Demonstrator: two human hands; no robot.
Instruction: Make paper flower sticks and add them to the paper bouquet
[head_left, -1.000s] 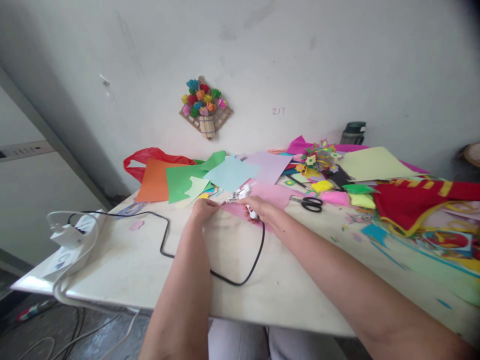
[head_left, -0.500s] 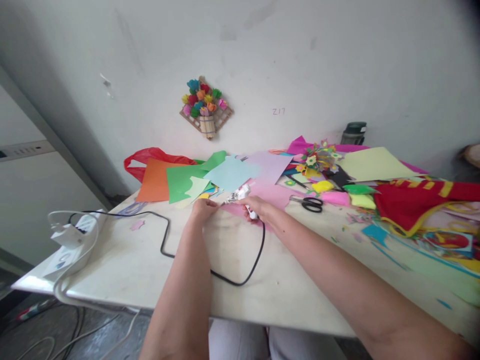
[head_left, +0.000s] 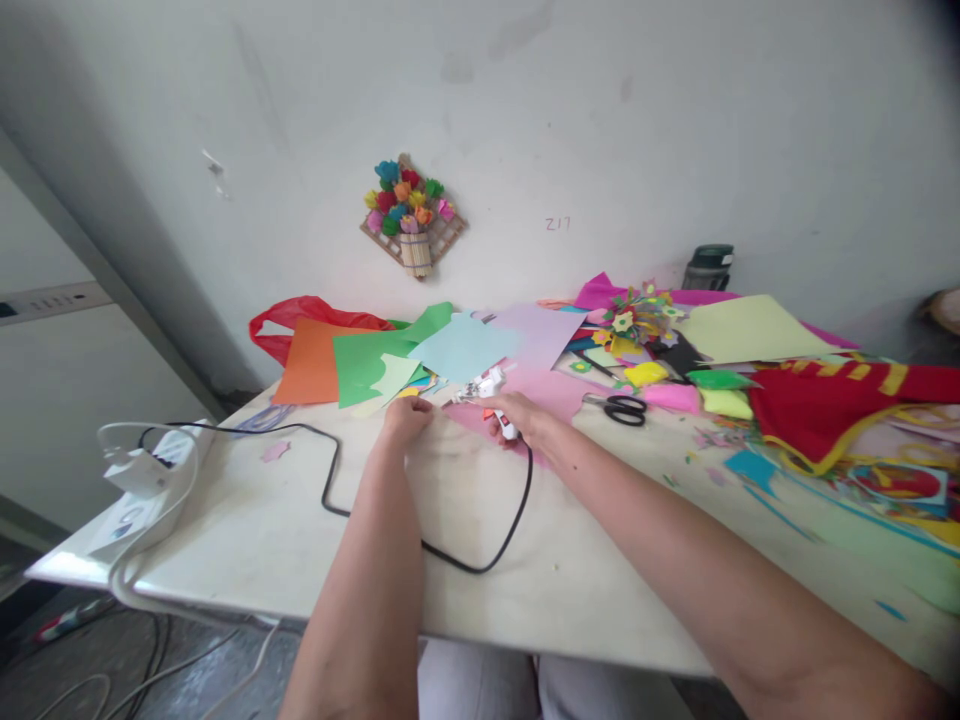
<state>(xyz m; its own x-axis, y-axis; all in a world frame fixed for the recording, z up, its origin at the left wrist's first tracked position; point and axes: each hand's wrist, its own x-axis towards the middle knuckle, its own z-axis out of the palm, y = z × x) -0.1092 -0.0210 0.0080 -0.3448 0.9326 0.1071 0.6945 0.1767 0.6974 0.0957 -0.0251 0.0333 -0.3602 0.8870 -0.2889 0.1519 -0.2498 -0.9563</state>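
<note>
My right hand [head_left: 512, 418] is wrapped round a white corded glue gun [head_left: 491, 383], its front end pointing left and an orange-red part showing by my fingers. A black cord [head_left: 517, 515] runs from its handle, loops on the table and passes under my left forearm. Just left of the gun's tip is my left hand [head_left: 407, 416], fingers pinched together; whatever they may hold is too small to make out. Pink paper [head_left: 540, 390] lies beneath the gun, with light blue paper [head_left: 465, 345] behind it.
Black-handled scissors [head_left: 624, 409] lie right of my right hand. Behind them stands a bunch of paper flowers [head_left: 637, 318]. A white power strip [head_left: 135, 515] sits at the left edge. Green paper [head_left: 364, 365] and orange paper [head_left: 311, 360] lie at the back left.
My left hand has drawn back slightly leftward from the glue gun's tip, widening the gap. My right hand and the gun have hardly moved.
</note>
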